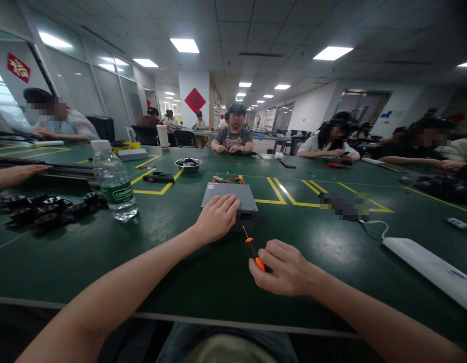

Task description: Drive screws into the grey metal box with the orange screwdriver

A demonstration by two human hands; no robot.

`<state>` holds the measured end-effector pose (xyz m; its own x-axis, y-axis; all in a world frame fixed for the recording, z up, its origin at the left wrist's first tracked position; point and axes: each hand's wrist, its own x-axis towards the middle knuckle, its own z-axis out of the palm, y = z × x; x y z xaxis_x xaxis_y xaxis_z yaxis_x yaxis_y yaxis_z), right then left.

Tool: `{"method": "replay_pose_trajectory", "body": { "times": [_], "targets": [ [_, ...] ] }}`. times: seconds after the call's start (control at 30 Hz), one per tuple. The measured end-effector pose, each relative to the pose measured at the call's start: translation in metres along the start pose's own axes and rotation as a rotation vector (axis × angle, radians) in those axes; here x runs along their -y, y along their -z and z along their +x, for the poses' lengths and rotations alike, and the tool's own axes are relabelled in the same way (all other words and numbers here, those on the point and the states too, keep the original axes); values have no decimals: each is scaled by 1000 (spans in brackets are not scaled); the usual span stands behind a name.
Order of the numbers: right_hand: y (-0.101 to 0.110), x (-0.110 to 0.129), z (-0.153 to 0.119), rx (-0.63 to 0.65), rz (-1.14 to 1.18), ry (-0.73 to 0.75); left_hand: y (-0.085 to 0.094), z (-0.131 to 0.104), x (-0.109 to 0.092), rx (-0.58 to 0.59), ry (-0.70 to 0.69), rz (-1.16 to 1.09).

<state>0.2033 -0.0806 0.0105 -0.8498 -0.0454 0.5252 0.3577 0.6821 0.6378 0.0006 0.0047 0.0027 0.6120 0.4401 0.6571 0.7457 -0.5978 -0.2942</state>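
Under the left palm: grey metal box [244, 195], flat on the green table [203, 297], with a dark socket [247, 216] on the near side.
Left hand [218, 217]: fingers together across the top of the box, resting there rather than clasping.
Right hand [284, 267]: closed around an orange-and-black screwdriver [251, 248], low and to the right of the left hand.
Screwdriver tip: aimed at the near side of the box, just short of it, seemingly not touching.
Done, by the look of it: box steadied, tool gripped and pointed.
Left, as a judgement: tip not yet on the box; box apparently closed, no loose screw discernible near either hand.
Beyond the left hand: coloured wires [228, 180] at the far edge of the box.
Left of both hands, well apart: steel bowl [187, 170], clear bottle [118, 186], black parts [48, 209].
Right of both hands, well apart: long white case [426, 262] with a cable [383, 223].
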Motion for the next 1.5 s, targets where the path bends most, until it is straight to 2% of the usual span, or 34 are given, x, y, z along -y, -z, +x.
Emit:
{"method": "replay_pose_trajectory", "body": {
  "times": [0.1,0.23,0.4,0.5,0.7,0.93,1.23,1.4,1.5],
  "targets": [
    [-1,-2,-6,-57,53,-105,1,-1,0,5,7,-6],
    [1,0,-6,-64,209,-264,1,-1,-2,7,17,-20],
    [-1,9,-2,-134,304,-365,0,-2,-2,1,15,-37],
    [-4,10,0,-160,356,-354,-1,-3,-1,-8,14,-48],
    [-5,6,0,-115,420,-320,-2,-3,-1,-8,15,-60],
    [-9,12,-3,-130,451,-444,-2,-3,-1,0,13,-59],
    [-4,7,4,-49,419,-295,-1,-3,-1,0,22,-72],
    [-5,10,0,-75,458,-427,-1,-3,-1,3,15,-63],
    [-6,10,-1,-102,483,-435,-1,-3,-1,5,15,-60]
  ]
}}
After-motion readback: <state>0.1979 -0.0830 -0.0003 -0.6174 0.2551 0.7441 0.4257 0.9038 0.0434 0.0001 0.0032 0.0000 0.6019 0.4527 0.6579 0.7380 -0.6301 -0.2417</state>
